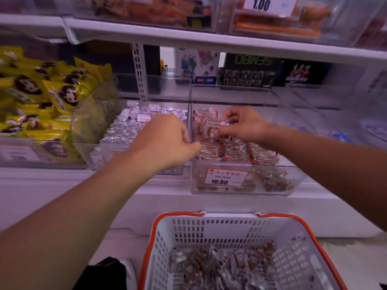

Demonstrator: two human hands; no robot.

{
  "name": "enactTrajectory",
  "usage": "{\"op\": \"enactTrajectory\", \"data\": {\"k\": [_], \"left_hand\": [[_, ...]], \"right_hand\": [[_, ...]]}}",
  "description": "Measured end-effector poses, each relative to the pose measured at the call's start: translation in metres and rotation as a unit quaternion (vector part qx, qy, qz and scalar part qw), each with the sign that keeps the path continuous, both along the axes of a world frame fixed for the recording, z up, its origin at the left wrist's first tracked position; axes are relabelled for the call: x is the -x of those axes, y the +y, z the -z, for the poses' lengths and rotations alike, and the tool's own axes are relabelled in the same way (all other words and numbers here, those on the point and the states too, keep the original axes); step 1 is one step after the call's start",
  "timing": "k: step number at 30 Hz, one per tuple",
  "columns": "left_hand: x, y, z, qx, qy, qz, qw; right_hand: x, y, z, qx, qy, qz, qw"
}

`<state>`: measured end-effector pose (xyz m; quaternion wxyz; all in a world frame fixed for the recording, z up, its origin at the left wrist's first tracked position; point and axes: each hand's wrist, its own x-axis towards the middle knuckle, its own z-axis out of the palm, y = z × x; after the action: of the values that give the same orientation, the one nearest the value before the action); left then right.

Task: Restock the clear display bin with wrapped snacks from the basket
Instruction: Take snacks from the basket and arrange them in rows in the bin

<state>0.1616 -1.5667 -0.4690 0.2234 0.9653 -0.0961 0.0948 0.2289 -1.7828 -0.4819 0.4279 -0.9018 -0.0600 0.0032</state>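
Your right grip (240, 124) pinched a wrapped snack (213, 130) over the clear bin (240, 185); left grip (167, 139) curled at its nine o'clock wall, contents unclear.

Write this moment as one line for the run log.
step: filling clear bin | left hand: at bin's left wall, pinching snack | right hand: holding wrapped snack over bin | basket: snacks remain

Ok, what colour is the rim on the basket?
Orange-red, running round the white slatted basket; the head view shows it clearly.
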Motion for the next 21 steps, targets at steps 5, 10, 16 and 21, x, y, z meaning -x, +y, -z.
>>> {"op": "enactTrajectory", "data": {"k": [5,10,16,21], "left_hand": [[-0.002,-0.001,0.001,-0.030,-0.013,0.043,0.999],[-0.002,0.000,0.002,-0.027,-0.019,0.054,0.998],[-0.001,-0.001,0.003,-0.025,-0.031,0.061,0.997],[-0.002,-0.001,0.004,-0.023,-0.032,0.052,0.998]], "right_hand": [[-0.028,0.019,0.019,0.093,-0.027,-0.016,0.995],[-0.035,0.014,0.018,0.223,-0.119,-0.037,0.967],[-0.029,0.024,0.016,0.421,-0.199,-0.089,0.880],[-0.031,0.027,0.019,0.423,-0.093,-0.204,0.878]]}}
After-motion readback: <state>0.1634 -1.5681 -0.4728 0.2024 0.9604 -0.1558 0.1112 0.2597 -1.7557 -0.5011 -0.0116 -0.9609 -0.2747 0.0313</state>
